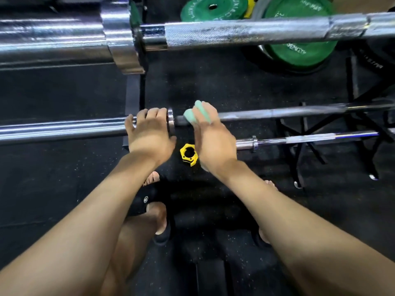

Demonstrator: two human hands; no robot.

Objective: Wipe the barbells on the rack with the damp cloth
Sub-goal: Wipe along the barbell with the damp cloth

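Wiping under way on the middle barbell [277, 113] of the rack. The right hand [211, 135] has its fingers curled round the damp green cloth [195, 113], pressed onto the shaft just beside the collar. The left hand [150, 133] grips the sleeve just on the other side of that collar, steadying it. The upper barbell [245, 32] and the lower barbell [310, 139] are untouched at this moment; whether either is already clean cannot be told. Judged: most of this shaft remains. A yellow clip [188, 154] lies on the floor.

left hand [149, 133] grips barbell [64, 129] | right hand [213, 137] presses cloth [195, 113] on shaft
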